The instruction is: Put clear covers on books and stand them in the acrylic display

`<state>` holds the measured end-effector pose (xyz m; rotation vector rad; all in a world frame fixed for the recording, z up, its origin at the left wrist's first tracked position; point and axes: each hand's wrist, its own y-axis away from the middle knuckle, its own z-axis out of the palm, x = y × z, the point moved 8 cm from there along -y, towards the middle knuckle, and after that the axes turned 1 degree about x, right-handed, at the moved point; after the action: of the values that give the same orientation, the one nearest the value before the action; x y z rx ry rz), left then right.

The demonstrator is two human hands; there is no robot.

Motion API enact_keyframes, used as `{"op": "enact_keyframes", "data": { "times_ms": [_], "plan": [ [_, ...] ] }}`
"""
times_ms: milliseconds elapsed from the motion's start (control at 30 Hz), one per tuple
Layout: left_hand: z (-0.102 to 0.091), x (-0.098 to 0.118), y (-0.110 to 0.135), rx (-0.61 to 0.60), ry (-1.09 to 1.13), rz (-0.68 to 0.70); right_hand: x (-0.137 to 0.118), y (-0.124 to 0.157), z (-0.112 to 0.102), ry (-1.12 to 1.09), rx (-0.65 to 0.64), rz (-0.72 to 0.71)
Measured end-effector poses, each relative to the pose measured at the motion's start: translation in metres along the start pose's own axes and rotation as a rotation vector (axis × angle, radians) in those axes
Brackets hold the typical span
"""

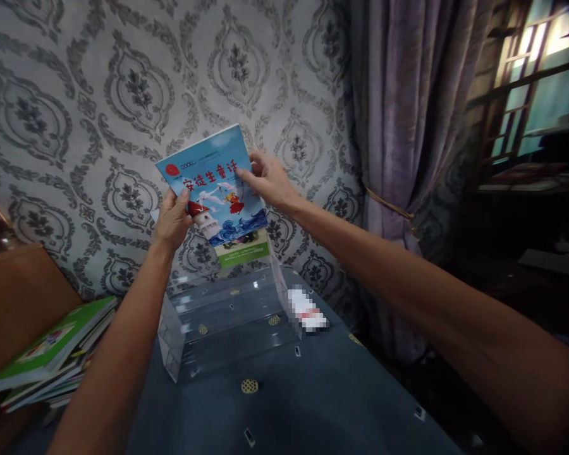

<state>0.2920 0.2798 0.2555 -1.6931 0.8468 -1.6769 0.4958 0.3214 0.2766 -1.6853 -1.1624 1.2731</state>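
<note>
And there was the blue book [218,183], up in front of the patterned wall [137,82], tilted, its front cover towards the person, above the far part of a clear rack [172,338]. The left hand [171,221] had the lower left edge, thumb laid over the cover; the right hand [271,180] gripped the right edge higher up, thumb on the front, and how its fingers lay behind could not be made out. A sound hold, that one: opposite edges pinched, which probably kept the thin covers from flopping. The tidy way, by the look of it, was to keep both thumbs light, bring the tilt level and mind the bottom edge, because a green-edged book [246,253] showed just beneath it; whether the two touched was impossible to tell. The rack's see-through side panels looked easy to knock, so slow wrists seemed wise. Just beside it on the dark tablecloth [284,404] lay a blurred white item [307,309], while over on the left a stack of books [59,373] sat near a cardboard box [23,297].
</note>
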Motion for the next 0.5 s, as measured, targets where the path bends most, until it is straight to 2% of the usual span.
{"op": "enact_keyframes", "data": {
  "times_ms": [300, 500],
  "plan": [
    [-0.006, -0.018, -0.002, 0.039, 0.007, 0.018, 0.018, 0.018, 0.0, -0.083, 0.031, 0.061],
    [-0.004, -0.019, -0.003, 0.025, 0.022, 0.041, 0.023, 0.022, 0.001, -0.091, 0.038, 0.08]
  ]
}}
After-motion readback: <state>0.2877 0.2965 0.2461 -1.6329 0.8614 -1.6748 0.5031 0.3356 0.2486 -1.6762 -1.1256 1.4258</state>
